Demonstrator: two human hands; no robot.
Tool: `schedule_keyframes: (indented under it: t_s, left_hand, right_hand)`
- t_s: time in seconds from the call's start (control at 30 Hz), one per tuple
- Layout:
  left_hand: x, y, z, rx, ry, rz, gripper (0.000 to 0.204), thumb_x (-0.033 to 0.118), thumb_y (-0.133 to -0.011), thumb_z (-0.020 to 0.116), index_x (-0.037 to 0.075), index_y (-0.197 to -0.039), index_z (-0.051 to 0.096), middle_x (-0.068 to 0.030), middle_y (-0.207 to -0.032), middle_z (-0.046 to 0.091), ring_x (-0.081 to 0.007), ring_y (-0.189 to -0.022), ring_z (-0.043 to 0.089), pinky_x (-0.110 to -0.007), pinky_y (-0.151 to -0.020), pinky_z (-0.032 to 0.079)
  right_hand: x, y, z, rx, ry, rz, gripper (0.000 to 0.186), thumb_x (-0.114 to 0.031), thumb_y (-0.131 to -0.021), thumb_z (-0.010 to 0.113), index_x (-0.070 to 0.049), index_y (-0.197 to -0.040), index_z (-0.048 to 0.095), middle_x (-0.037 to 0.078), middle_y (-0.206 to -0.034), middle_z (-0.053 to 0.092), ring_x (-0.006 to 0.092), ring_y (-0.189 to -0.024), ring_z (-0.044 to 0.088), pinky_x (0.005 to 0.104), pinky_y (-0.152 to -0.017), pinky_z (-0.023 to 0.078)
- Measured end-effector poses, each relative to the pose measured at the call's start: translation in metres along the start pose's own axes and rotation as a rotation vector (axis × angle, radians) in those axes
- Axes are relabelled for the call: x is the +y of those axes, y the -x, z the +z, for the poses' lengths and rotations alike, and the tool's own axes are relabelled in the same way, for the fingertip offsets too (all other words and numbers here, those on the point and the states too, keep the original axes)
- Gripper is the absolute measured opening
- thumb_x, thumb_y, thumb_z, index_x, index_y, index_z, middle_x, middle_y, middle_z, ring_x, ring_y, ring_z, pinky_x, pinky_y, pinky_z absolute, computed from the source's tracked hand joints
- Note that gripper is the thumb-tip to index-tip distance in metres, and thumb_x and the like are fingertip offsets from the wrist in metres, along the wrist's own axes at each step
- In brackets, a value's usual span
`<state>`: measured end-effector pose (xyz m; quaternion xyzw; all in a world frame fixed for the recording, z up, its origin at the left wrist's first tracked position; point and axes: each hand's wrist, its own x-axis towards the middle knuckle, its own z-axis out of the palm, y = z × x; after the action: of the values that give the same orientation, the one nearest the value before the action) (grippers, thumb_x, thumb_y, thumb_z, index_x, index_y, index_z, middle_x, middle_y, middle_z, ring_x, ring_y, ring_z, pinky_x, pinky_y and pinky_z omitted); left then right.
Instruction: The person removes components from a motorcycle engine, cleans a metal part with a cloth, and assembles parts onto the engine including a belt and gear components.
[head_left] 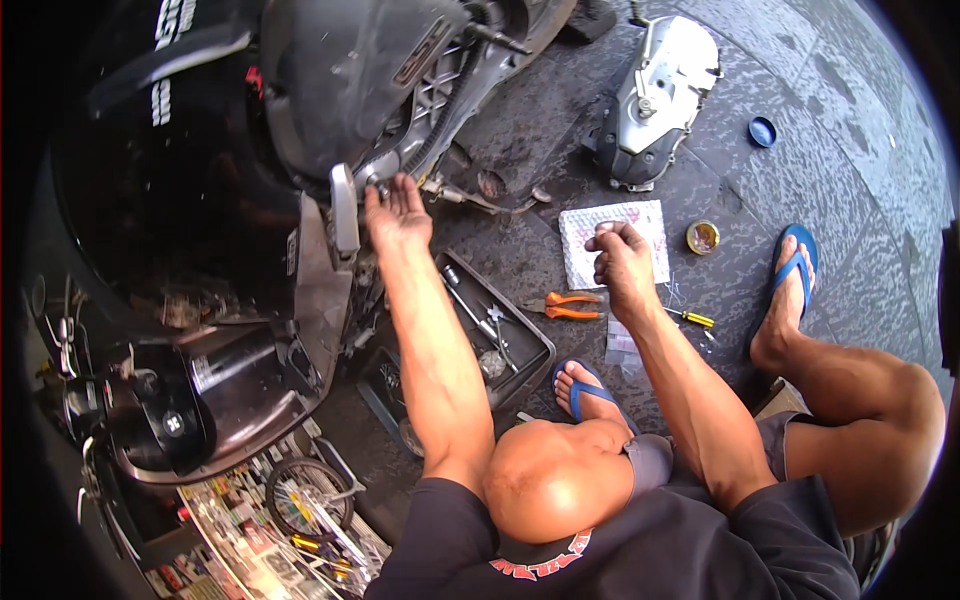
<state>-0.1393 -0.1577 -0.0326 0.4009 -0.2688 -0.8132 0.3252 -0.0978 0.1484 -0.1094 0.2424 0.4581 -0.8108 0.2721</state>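
My left hand reaches to the scooter, palm turned up and fingers stretched out. Its fingertips are at a small metal fitting on the scooter's lower side; whether they touch it I cannot tell. Over a sheet of white bubble wrap, my right hand is held with its fingers curled in. Anything inside those fingers is hidden. Below my left forearm lies a black tray with a socket wrench and a T-shaped tool in it.
Orange-handled pliers, a yellow-handled screwdriver and a small open tin lie near my right hand. A silver engine cover rests farther off, beside a blue lid. A small wheel and shelved goods are at lower left.
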Motion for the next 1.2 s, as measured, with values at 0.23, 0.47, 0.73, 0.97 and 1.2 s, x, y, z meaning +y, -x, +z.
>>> schedule_keyframes:
  t_s: [0.23, 0.47, 0.73, 0.97, 1.2]
  left_hand:
    - [-0.058, 0.126, -0.087, -0.130, -0.614, 0.289, 0.040, 0.034, -0.102, 0.054, 0.001, -0.083, 0.065, -0.0062, -0.067, 0.064, -0.0120, -0.044, 0.051, -0.027, -0.045, 0.041]
    - [0.026, 0.171, -0.432, 0.942, -1.237, 0.912, 0.020, 0.011, -0.091, 0.062, -0.002, -0.106, 0.063, -0.0118, -0.089, 0.067, -0.0247, -0.083, 0.065, -0.035, -0.081, 0.052]
    - [0.151, 0.138, -0.550, 0.949, -1.687, 0.054, 0.114, 0.063, -0.065, 0.080, -0.010, -0.140, 0.036, -0.0325, -0.138, 0.048, -0.0428, -0.129, 0.048, -0.050, -0.110, 0.037]
    - [0.132, 0.158, -0.488, 0.467, -1.139, 0.268, 0.080, 0.039, -0.079, 0.076, -0.002, -0.140, 0.045, -0.0197, -0.129, 0.059, -0.0294, -0.114, 0.061, -0.042, -0.099, 0.047]
    - [-0.006, 0.127, -0.212, -0.318, -0.588, -0.275, 0.040, 0.033, -0.088, 0.070, 0.005, -0.116, 0.062, -0.0026, -0.102, 0.063, -0.0130, -0.097, 0.058, -0.030, -0.082, 0.047]
  right_hand:
    - [0.007, -0.022, -0.031, 0.094, 0.076, 0.023, 0.026, -0.024, -0.095, 0.059, -0.004, -0.111, 0.060, 0.006, -0.089, 0.063, 0.0059, -0.053, 0.042, 0.0204, -0.045, 0.032]
    - [0.025, -0.040, -0.071, -0.030, 0.236, 0.053, 0.032, -0.023, -0.101, 0.049, -0.008, -0.130, 0.050, 0.007, -0.110, 0.060, 0.0058, -0.061, 0.042, 0.0191, -0.047, 0.033]
    - [0.029, -0.036, -0.047, -0.099, 0.471, -0.054, 0.033, -0.024, -0.099, 0.054, -0.005, -0.125, 0.054, 0.006, -0.103, 0.062, 0.0062, -0.062, 0.043, 0.0189, -0.049, 0.034]
    - [0.099, 0.036, 0.045, -0.359, 0.863, 0.017, 0.028, -0.016, -0.090, 0.061, -0.005, -0.115, 0.059, 0.007, -0.096, 0.068, 0.0168, -0.084, 0.062, 0.0307, -0.069, 0.051]
    - [0.090, 0.064, 0.071, -0.736, 0.834, -0.497, 0.083, -0.026, -0.074, 0.086, 0.002, -0.139, 0.043, 0.022, -0.129, 0.058, 0.0312, -0.121, 0.057, 0.0403, -0.102, 0.047]
